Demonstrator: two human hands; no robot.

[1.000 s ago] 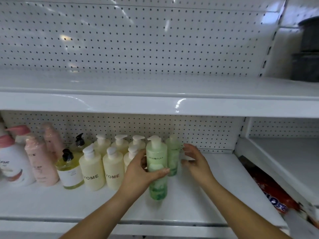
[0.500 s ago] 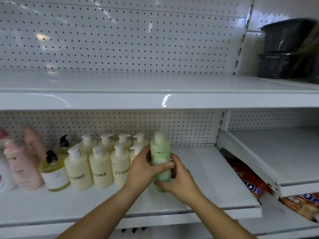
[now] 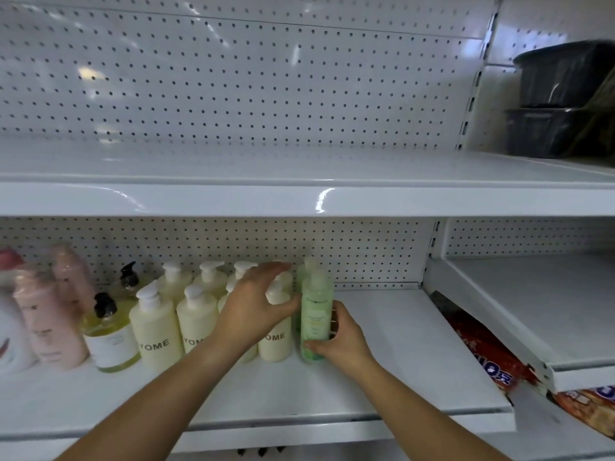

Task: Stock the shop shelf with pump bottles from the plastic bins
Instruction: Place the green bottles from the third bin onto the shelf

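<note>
A green pump bottle stands on the white shelf, right beside the row of cream pump bottles. My right hand grips its lower part from the right, fingers curled round the base. A second green bottle stands right behind it. My left hand lies over the rightmost cream bottles with its fingers stretched across their pump tops and its thumb against the front cream bottle.
Further left stand yellow bottles with black pumps, pink bottles and a white bottle. Two dark grey bins are stacked on the upper right shelf. Red packets lie under the right-hand shelf.
My left hand has let go of the green bottle and moved left onto the cream bottles. The green bottle now stands against the cream row, held by my right hand alone.
</note>
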